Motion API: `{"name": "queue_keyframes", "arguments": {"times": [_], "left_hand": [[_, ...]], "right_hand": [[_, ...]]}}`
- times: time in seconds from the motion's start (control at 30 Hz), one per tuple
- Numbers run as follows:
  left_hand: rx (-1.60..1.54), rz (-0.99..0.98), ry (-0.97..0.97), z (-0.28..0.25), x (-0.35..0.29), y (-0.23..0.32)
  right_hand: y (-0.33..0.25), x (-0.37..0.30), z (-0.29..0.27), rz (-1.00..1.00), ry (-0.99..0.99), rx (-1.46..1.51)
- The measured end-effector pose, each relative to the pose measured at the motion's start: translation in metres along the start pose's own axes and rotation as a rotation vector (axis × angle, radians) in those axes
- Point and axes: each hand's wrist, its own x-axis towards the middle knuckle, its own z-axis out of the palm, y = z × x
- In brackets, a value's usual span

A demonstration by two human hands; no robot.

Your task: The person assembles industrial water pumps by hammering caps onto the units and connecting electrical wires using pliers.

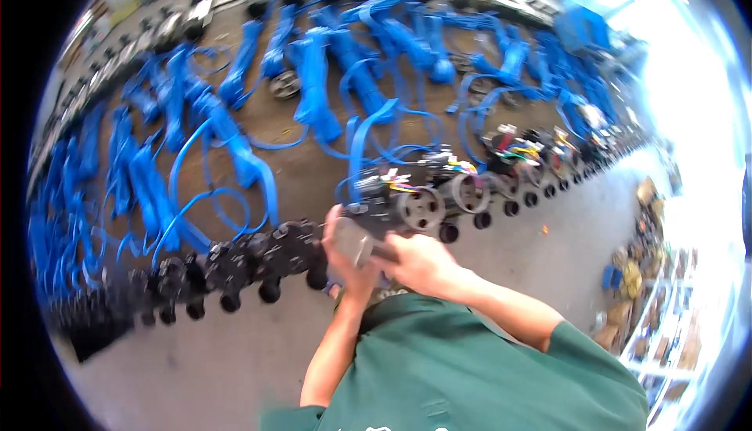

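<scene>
Both my hands meet at a black motor unit [392, 200] with a round pulley [421, 209] and coloured wires, which stands in a long row on the floor. My left hand [342, 262] grips a grey part [356, 241] at the near end of this unit. My right hand [423, 262] is closed over the same grey part from the right. Blue cable [360, 137] loops up from behind the unit. Green sleeves and my green shirt fill the lower middle of the picture.
A row of black units on small wheels [235, 262] runs left, and several more units with coloured wires [517, 157] run right. Bundles of blue cable [313, 86] lie on brown ground behind. Grey concrete floor [533, 251] lies in front, with shelves and boxes [650, 306] at the right.
</scene>
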Motion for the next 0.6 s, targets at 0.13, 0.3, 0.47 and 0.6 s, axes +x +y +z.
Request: {"name": "queue_keyframes", "arguments": {"times": [0.13, 0.3, 0.47, 0.6], "left_hand": [[-0.138, -0.132, 0.031, 0.0, -0.002, 0.01], [0.294, 0.102, 0.091, 0.008, -0.002, 0.048], [0.408, 0.317, -0.103, 0.112, -0.01, 0.118], [0.05, -0.661, -0.601, 0.248, 0.075, 0.088]], "right_hand": [[0.015, -0.021, -0.032, -0.047, -0.038, 0.348], [0.14, -0.087, -0.068, 0.146, 0.411, 0.438], [0.335, -0.118, -0.097, 0.405, 0.858, -0.085], [0.43, -0.099, -0.121, 0.33, 0.842, -0.229]]}}
